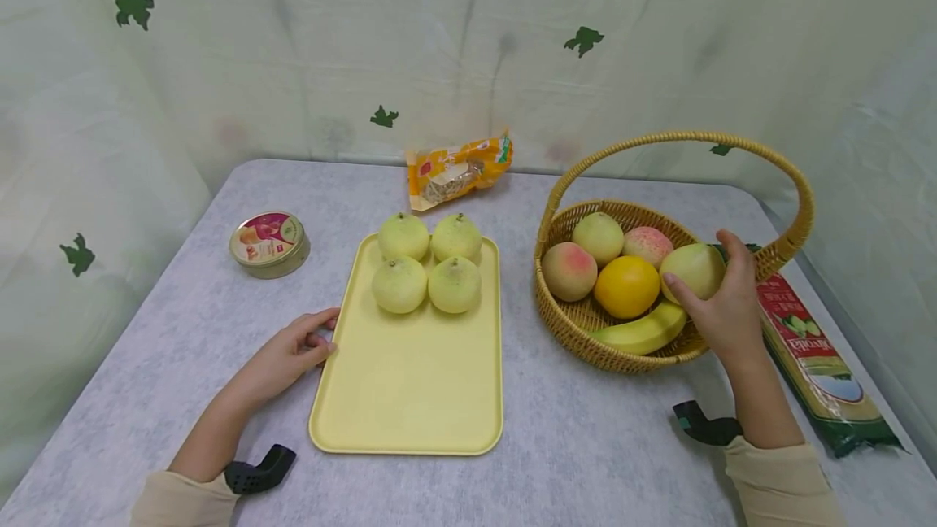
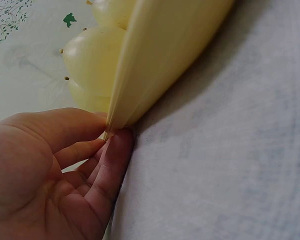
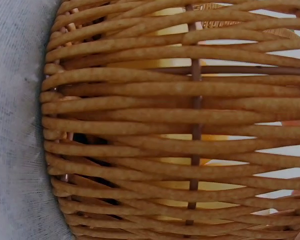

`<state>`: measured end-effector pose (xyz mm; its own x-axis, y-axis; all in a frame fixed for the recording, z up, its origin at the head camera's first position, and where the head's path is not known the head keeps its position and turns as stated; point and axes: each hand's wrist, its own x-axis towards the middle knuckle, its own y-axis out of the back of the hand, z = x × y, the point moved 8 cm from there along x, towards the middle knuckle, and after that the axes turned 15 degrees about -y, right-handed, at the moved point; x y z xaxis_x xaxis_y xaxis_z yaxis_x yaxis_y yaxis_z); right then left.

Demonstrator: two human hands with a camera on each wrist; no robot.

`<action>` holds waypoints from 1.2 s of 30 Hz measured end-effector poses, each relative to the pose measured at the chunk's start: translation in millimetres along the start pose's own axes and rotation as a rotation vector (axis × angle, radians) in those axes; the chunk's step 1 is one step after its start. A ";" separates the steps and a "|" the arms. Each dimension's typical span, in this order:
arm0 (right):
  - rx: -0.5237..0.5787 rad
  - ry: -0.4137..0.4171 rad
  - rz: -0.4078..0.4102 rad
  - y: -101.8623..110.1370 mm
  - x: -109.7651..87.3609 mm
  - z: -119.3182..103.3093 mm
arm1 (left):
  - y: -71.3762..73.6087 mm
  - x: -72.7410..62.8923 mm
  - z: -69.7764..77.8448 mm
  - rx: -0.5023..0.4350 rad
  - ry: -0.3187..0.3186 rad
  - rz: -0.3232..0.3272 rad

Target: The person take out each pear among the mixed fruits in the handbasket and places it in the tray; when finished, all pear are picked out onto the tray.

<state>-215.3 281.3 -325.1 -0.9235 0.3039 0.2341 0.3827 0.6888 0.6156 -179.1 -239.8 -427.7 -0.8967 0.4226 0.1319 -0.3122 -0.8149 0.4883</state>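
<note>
My left hand (image 1: 290, 354) pinches the left rim of a yellow tray (image 1: 410, 397); the left wrist view shows fingers (image 2: 117, 150) at the tray edge (image 2: 155, 65). Several pale yellow-green round fruits (image 1: 398, 285) with short stems sit grouped at the tray's far end. Over at the wicker basket (image 1: 607, 360), my right hand (image 1: 732, 311) holds a pale round fruit (image 1: 691, 267) between thumb and fingers, at the basket's right side. Woven basket wall (image 3: 140, 120) fills most of the right wrist view, leaving the held fruit hidden there.
Also in the basket are a banana (image 1: 644, 332), an orange (image 1: 627, 287), peaches (image 1: 569, 272) and another pale fruit (image 1: 598, 237). A tall handle (image 1: 681, 137) arches over it. Around stand a round tin (image 1: 269, 244), an orange snack bag (image 1: 459, 173) and a red-green packet (image 1: 820, 356).
</note>
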 end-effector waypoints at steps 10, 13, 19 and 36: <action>-0.017 -0.063 -0.046 -5.5 2.4 6.2 | -0.4 0.5 -0.5 -0.006 -0.003 0.001; -0.028 -0.103 -0.062 -6.5 3.1 9.4 | -0.5 0.3 -1.1 -0.004 0.001 0.002; -0.076 -0.130 -0.091 -7.3 4.7 13.3 | -0.1 0.6 -1.2 -0.009 0.000 0.002; -0.160 -0.163 -0.123 -7.8 5.9 16.0 | 0.1 1.2 -0.4 -0.011 -0.013 -0.001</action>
<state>-223.4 288.2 -340.6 -0.9417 0.3348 0.0337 0.2465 0.6184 0.7462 -180.3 -239.5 -427.8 -0.8920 0.4289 0.1428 -0.3170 -0.8187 0.4789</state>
